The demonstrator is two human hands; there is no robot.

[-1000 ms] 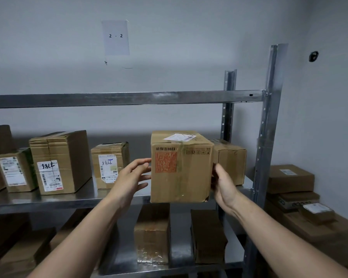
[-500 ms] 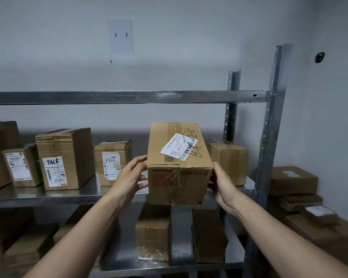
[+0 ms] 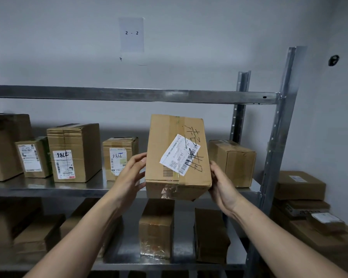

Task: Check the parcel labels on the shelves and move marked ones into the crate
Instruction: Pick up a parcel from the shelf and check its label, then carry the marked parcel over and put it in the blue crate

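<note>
- The left hand [image 3: 129, 175] presses its fingers and thumb against the left side of a cardboard parcel [image 3: 177, 157], gripping it.
- The right hand [image 3: 221, 185] clasps the parcel's lower right corner, palm against the side, fingers hidden behind the box.
- The parcel is held between both hands in front of the middle shelf [image 3: 48, 187], tilted so that its broad face looks up toward the camera.
- On that face a white shipping label [image 3: 179, 155] sits skewed, with barcodes and a QR code; black handwritten marker strokes run along the right of it and partly across it.
- Clear tape runs over the parcel's seam and crinkles at the lower front edge.
- Just right of the held parcel, a plain brown box [image 3: 232, 162] stands on the middle shelf.
- To the left stand three labelled boxes: a small one [image 3: 120, 157], a taller one [image 3: 74, 152] and a smaller one [image 3: 32, 157]; the first two bear handwritten numbers.
- The lower shelf [image 3: 181, 249] carries more boxes in shadow.
- A paper sign [image 3: 131, 34] reading "2 - 2" hangs on the wall above.
- Further boxes are stacked right of the rack [image 3: 301, 185].
</note>
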